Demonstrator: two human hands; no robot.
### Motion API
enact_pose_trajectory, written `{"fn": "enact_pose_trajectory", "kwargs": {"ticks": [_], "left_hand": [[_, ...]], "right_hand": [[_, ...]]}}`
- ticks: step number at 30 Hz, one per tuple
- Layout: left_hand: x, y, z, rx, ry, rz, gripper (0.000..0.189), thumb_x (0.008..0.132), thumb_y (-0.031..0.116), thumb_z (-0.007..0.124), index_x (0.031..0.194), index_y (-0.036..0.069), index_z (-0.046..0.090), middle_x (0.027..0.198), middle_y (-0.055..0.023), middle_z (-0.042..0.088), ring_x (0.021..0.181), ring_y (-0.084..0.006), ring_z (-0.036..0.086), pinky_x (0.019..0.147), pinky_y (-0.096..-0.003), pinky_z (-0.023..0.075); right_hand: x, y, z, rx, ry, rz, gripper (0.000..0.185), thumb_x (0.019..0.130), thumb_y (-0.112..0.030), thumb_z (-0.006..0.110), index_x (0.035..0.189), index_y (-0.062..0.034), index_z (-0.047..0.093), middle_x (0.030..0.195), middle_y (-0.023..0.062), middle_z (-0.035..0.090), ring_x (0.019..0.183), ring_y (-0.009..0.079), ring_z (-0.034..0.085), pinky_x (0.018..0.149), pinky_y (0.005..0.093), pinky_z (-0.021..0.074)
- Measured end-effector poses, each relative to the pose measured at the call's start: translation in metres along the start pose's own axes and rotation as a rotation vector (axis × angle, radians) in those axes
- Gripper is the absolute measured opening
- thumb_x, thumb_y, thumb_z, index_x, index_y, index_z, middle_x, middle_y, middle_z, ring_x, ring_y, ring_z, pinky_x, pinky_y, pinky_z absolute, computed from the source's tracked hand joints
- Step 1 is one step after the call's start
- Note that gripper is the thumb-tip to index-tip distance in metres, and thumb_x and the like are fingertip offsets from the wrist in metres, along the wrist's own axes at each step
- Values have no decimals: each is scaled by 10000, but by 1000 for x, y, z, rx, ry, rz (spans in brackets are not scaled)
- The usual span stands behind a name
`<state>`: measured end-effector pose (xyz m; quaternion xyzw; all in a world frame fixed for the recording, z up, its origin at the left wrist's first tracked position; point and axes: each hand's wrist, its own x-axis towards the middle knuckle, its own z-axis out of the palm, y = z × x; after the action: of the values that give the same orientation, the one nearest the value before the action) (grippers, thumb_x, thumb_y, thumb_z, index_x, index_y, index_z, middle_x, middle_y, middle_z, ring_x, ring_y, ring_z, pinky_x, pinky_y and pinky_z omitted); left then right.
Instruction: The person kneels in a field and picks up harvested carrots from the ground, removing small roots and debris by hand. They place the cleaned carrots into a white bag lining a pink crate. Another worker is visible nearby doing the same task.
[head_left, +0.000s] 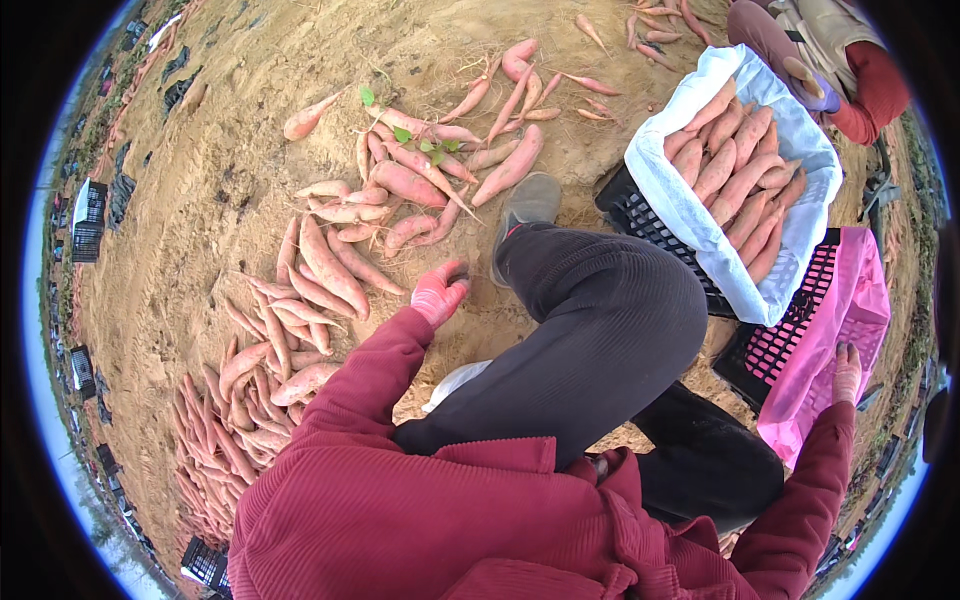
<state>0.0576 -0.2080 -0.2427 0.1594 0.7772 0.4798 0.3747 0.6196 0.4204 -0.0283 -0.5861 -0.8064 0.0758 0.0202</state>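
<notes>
My left hand (440, 292), in a pink-and-white glove with dark fingertips, hovers over the soil beside a loose pile of sweet potatoes (330, 270). Its fingers are bent, the thumb stands apart, and nothing shows in its grasp. On my other side, my right hand (847, 373), also gloved, touches the pink liner (855, 285) of a black plastic crate (750, 360); whether it grips the liner is unclear. Beside that crate stands another black crate (652, 225) with a white liner (679, 112), filled with sweet potatoes (739, 169).
A co-worker's purple-gloved hand (825, 97) holds a sweet potato (802, 75) beyond the filled crate. Smaller roots (660, 30) lie at the top. My bent leg (600, 300) and shoe (529, 202) stand between pile and crates. More crates (90, 221) dot the field's left edge.
</notes>
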Motion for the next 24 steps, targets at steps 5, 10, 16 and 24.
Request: {"fn": "enact_pose_trajectory", "kwargs": {"ticks": [5,10,16,24], "left_hand": [[-48,-3,-14,123,5,39,362,851,138,600,1178,-17,598,1036,-157,685,977,-235,642,887,-327,478],[-91,-7,-28,-12,-6,-70,373,866,162,587,1202,-1,589,980,-124,682,886,-199,633,829,-317,491],[-60,5,-74,48,121,-91,372,831,127,589,1184,12,604,1087,-162,667,960,-266,651,850,-331,495],[44,54,-115,982,213,231,537,763,304,658,1245,82,577,1313,-132,522,1229,-310,475,1021,-413,390]], "right_hand": [[-40,-39,51,-42,53,-75,530,904,-200,604,1370,-7,441,1315,215,522,1220,330,500,1032,360,383],[-85,-48,84,-111,319,-281,643,759,86,575,1363,-98,449,1502,118,290,1369,319,320,1113,346,313],[-106,-156,26,-345,198,-157,482,798,50,600,1262,-67,547,1411,113,443,1312,302,397,1085,389,350],[-172,-457,93,72,-187,-1161,458,703,-32,691,1150,-66,601,1196,104,585,1105,314,542,960,408,430]]}}
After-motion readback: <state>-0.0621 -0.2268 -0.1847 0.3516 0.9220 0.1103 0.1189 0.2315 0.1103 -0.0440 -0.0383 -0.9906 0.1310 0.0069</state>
